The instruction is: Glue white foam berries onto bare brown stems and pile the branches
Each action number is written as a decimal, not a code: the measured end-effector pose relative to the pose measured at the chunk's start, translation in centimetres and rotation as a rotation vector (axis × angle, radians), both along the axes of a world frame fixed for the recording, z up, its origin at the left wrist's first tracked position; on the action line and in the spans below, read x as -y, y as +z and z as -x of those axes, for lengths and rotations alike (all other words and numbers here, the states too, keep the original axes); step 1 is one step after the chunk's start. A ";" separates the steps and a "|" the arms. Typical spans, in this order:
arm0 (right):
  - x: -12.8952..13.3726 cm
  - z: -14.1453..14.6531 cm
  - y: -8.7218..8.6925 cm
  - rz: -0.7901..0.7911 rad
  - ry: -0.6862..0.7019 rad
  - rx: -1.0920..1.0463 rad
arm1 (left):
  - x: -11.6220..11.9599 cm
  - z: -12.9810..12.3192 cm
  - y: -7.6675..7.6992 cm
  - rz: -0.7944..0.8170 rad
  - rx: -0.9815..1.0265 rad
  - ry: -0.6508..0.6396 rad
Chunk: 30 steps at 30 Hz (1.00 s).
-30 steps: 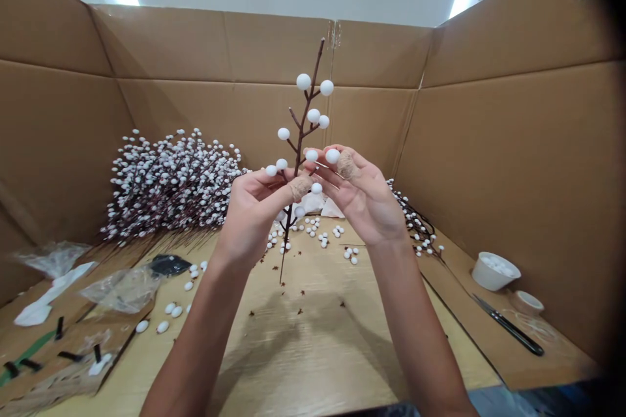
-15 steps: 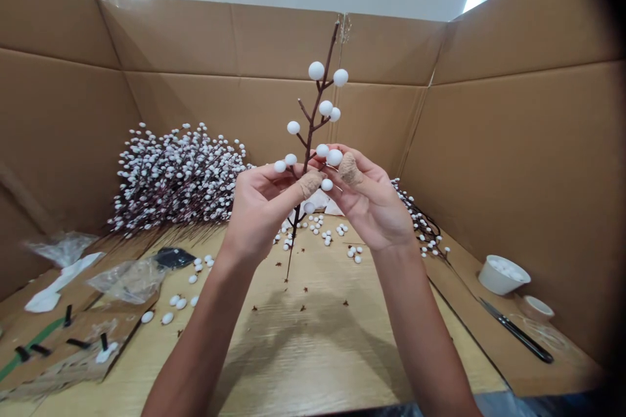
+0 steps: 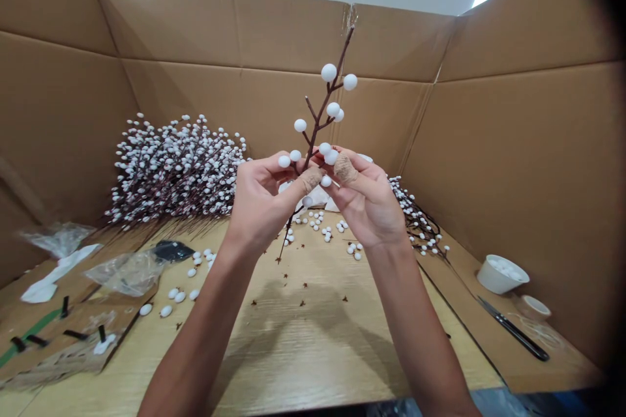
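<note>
A brown twig branch (image 3: 320,118) with several round white foam berries stands tilted to the right above the table. Both hands hold it at its lower part. My left hand (image 3: 261,205) grips the stem from the left, and its thumb wears a burlap-coloured wrap (image 3: 310,179). My right hand (image 3: 364,199) pinches in from the right among the lowest berries, and its thumb has a similar wrap (image 3: 345,168). The stem's lower end passes behind my fingers and shows again below them.
A large heap of white-berried branches (image 3: 176,169) lies at the back left. Loose berries (image 3: 317,231) are scattered on the wooden table (image 3: 303,339). Plastic bags (image 3: 130,273) lie at left; a white bowl (image 3: 503,275), black-handled blade (image 3: 513,337) and tape roll (image 3: 535,307) lie at right. Cardboard walls surround everything.
The branch has swung from nearly upright to leaning right, its tip moving rightward. Both hands have drawn closer together around it, and the view has shifted slightly.
</note>
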State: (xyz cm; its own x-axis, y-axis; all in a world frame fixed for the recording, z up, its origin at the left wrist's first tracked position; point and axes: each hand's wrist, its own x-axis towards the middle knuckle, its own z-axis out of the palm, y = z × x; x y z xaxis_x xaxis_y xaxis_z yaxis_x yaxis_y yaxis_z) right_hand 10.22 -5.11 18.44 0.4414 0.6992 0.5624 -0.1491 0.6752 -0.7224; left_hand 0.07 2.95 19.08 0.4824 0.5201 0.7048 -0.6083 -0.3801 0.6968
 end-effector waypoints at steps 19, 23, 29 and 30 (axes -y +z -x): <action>-0.7 0.5 -0.2 0.082 -0.068 0.027 | -0.2 0.0 0.0 0.001 -0.020 0.077; -0.9 -0.1 -0.3 0.067 -0.053 0.036 | -0.4 -0.2 0.0 0.048 -0.044 0.048; -0.4 -2.2 -0.2 0.061 0.087 0.132 | -1.7 -0.2 0.3 0.073 -0.037 -0.044; -0.2 -2.6 -0.1 0.080 0.123 0.169 | -2.0 -0.2 0.4 0.095 -0.020 -0.055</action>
State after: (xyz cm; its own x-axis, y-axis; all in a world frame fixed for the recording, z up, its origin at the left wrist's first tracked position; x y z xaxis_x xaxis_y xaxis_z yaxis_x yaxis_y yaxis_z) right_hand 12.79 -4.88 18.31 0.2543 0.7874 0.5615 -0.0984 0.5987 -0.7949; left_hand 0.24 4.92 19.49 0.5254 0.5567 0.6435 -0.6118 -0.2785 0.7404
